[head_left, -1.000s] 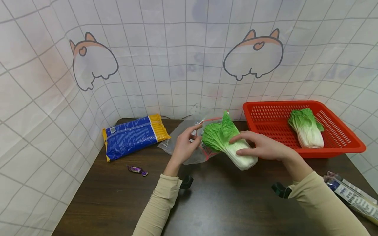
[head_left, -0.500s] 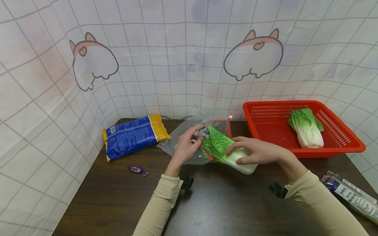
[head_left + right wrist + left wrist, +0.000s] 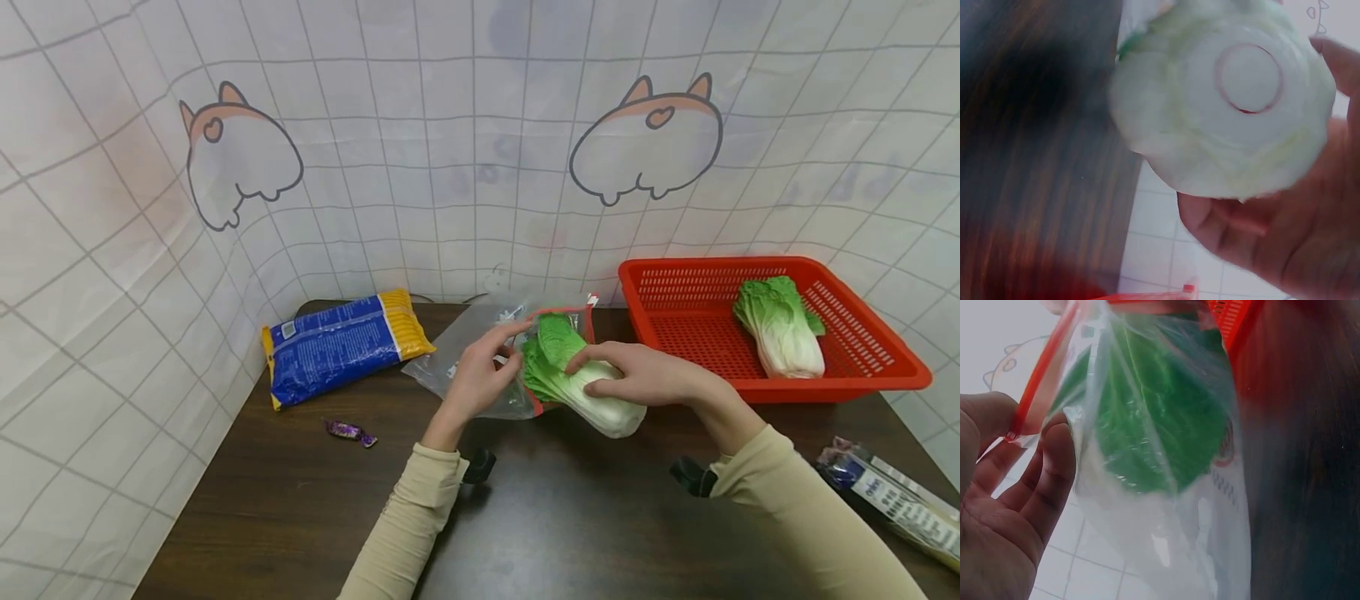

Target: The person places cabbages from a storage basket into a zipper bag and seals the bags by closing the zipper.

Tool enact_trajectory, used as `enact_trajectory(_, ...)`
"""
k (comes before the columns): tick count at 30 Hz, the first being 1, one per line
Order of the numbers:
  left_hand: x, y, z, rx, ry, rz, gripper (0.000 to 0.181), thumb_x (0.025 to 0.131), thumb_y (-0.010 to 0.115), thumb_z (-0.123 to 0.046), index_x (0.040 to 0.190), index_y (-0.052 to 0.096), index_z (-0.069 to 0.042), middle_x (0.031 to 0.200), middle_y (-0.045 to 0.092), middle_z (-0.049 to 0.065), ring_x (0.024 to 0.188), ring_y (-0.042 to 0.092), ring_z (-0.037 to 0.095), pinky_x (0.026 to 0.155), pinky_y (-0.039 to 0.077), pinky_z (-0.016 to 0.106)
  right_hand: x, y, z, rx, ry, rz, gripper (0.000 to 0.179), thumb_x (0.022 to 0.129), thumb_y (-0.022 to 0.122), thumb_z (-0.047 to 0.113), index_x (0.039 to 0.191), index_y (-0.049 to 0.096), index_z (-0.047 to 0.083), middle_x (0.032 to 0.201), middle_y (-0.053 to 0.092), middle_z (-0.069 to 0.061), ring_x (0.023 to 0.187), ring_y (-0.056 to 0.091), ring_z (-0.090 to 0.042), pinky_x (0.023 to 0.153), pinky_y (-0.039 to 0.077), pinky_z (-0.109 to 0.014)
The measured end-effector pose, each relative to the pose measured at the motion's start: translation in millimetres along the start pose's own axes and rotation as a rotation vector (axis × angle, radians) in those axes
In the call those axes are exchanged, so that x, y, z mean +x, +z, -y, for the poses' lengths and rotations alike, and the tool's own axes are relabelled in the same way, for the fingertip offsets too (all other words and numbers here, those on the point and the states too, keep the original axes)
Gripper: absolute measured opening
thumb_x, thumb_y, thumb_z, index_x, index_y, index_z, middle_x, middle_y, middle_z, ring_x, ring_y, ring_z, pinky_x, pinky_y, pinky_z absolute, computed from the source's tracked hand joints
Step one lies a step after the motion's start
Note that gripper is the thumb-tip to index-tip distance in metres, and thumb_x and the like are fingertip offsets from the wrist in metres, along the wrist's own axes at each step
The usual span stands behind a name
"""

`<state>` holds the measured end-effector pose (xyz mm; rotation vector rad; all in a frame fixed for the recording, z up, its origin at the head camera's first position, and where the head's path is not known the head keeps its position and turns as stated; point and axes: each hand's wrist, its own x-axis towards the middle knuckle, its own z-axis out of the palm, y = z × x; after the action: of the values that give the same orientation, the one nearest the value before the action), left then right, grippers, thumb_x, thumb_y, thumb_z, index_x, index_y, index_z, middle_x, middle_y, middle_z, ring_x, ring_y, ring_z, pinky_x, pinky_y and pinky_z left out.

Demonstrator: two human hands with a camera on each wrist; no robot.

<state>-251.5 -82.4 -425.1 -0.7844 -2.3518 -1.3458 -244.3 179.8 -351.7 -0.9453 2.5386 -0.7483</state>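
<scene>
Left hand (image 3: 480, 375) pinches the clear plastic bag with a red edge strip (image 3: 1166, 525) at its mouth, thumb and finger on the film. Right hand (image 3: 648, 375) grips the green-and-white leafy cabbage (image 3: 577, 398) about its pale body. Cabbage lies between the two hands, tilted, leafy end toward the left hand and within the bag's mouth, green showing through the plastic in the left wrist view; white base outside, pointing to the near right. Red perforated plastic basket (image 3: 750, 385) just beyond the right hand, a second green-and-white cabbage (image 3: 783, 333) inside.
</scene>
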Motion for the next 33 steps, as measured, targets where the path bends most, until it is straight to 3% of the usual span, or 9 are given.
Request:
enact_trajectory(4, -0.1, 0.5, -1.6, 0.016, 0.017, 0.012, 0.044, 0.093, 0.056, -0.001, 0.136, 0.058, -0.011, 0.123, 0.062, 0.011, 0.079, 0.062, 0.015, 0.060, 0.047, 0.026, 1.7, 1.8, -0.1, 0.023, -0.013, 0.009, 0.031, 0.094, 0.064, 0.032, 0.124, 0.063, 0.027, 0.122, 0.058, -0.003, 0.101, 0.053, -0.020, 0.081, 0.046, -0.036)
enact_trajectory(10, 0.0, 1.5, -2.9, 0.015, 0.009, 0.034, 0.045, 0.094, 0.055, -0.001, 0.138, 0.056, -0.011, 0.131, 0.060, 0.009, 0.081, 0.064, 0.015, 0.057, 0.047, 0.025, -0.1, 1.3, -0.6, 0.065, 0.049, -0.029, 0.032, 0.094, 0.063, 0.034, 0.125, 0.063, 0.026, 0.121, 0.059, -0.004, 0.097, 0.055, -0.019, 0.077, 0.047, -0.035)
enact_trajectory(16, 0.5, 1.1, -3.0, 0.008, 0.009, 0.015, 0.045, 0.094, 0.056, 0.000, 0.138, 0.057, -0.011, 0.125, 0.062, 0.008, 0.080, 0.062, 0.015, 0.060, 0.048, 0.026, -0.2, 1.7, -0.5, 0.031, -0.076, 0.062, 0.029, 0.094, 0.064, 0.031, 0.123, 0.063, 0.030, 0.119, 0.058, 0.003, 0.102, 0.053, -0.017, 0.083, 0.046, -0.036)
enact_trajectory(19, 0.3, 0.4, -3.0, 0.004, 0.005, 0.016, 0.045, 0.094, 0.057, -0.001, 0.138, 0.057, -0.011, 0.125, 0.061, 0.008, 0.081, 0.061, 0.015, 0.064, 0.050, 0.026, 0.8, 1.7, 0.2, 0.002, -0.097, 0.080, 0.027, 0.093, 0.064, 0.026, 0.120, 0.064, 0.030, 0.118, 0.058, 0.005, 0.103, 0.053, -0.016, 0.084, 0.045, -0.035)
enact_trajectory(22, 0.2, -0.2, -3.0, 0.012, 0.003, 0.015, 0.045, 0.094, 0.057, -0.002, 0.138, 0.057, -0.011, 0.125, 0.061, 0.007, 0.083, 0.062, 0.014, 0.064, 0.051, 0.025, 3.2, 1.4, 2.2, -0.029, -0.040, 0.067, 0.027, 0.092, 0.063, 0.025, 0.119, 0.064, 0.028, 0.117, 0.059, 0.002, 0.100, 0.054, -0.017, 0.081, 0.046, -0.035)
enact_trajectory(27, 1.0, -1.3, -3.0, 0.011, 0.015, 0.012, 0.045, 0.094, 0.057, -0.001, 0.137, 0.058, -0.012, 0.127, 0.061, 0.008, 0.083, 0.063, 0.015, 0.064, 0.051, 0.025, 8.6, 1.2, 7.2, -0.040, 0.094, -0.024, 0.034, 0.096, 0.057, 0.034, 0.128, 0.061, 0.022, 0.121, 0.060, -0.008, 0.096, 0.056, -0.020, 0.077, 0.046, -0.035)
enact_trajectory(33, 1.1, -2.4, -6.2, -0.013, 0.017, 0.047, 0.046, 0.093, 0.057, 0.001, 0.138, 0.056, -0.009, 0.129, 0.060, 0.010, 0.080, 0.062, 0.016, 0.061, 0.050, 0.025, 10.2, 2.5, 8.2, 0.031, 0.067, -0.008, 0.036, 0.097, 0.058, 0.035, 0.130, 0.060, 0.022, 0.125, 0.059, -0.005, 0.102, 0.055, -0.019, 0.082, 0.046, -0.037)
